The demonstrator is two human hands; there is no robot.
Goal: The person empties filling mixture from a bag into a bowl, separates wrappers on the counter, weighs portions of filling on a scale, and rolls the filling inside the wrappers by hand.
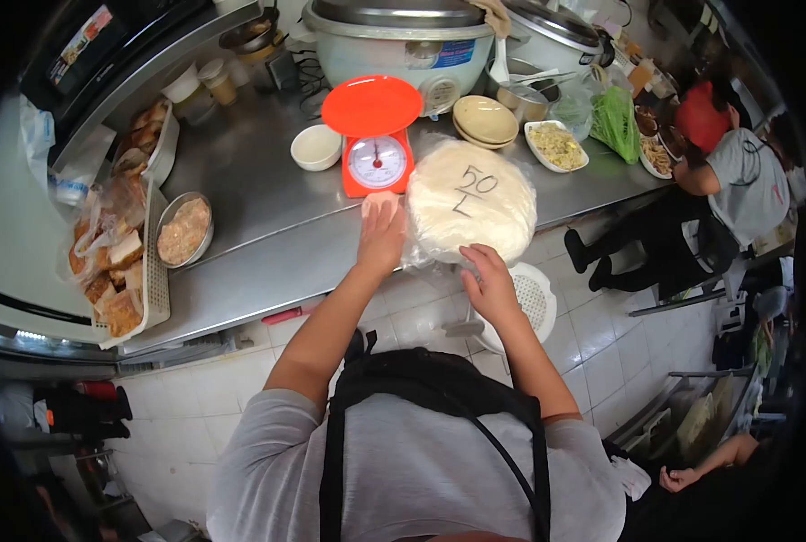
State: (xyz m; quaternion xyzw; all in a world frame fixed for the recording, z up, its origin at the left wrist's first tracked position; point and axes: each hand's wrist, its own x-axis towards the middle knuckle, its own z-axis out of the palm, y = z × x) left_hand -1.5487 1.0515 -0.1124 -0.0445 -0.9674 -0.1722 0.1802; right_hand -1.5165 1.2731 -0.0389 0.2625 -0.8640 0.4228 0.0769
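head cam: l hand (383,237) flat nr scale (378,163), r hand (490,282) at bagged disc (477,203), grip unclear.

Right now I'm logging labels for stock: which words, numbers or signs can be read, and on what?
"50": handwritten on the wrapped white bundle; the mark beneath is unclear.
Scale dial: too small to read.
Blue label on the large cooker: too blurred.
Label on the black panel, upper left: too blurred.

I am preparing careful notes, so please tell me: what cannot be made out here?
All in the head view:
Red scale: dial figures too small to read.
Pinkish thing: partly covered by the left hand, so its nature is unclear.
Large pot: top cut off by the upper edge.
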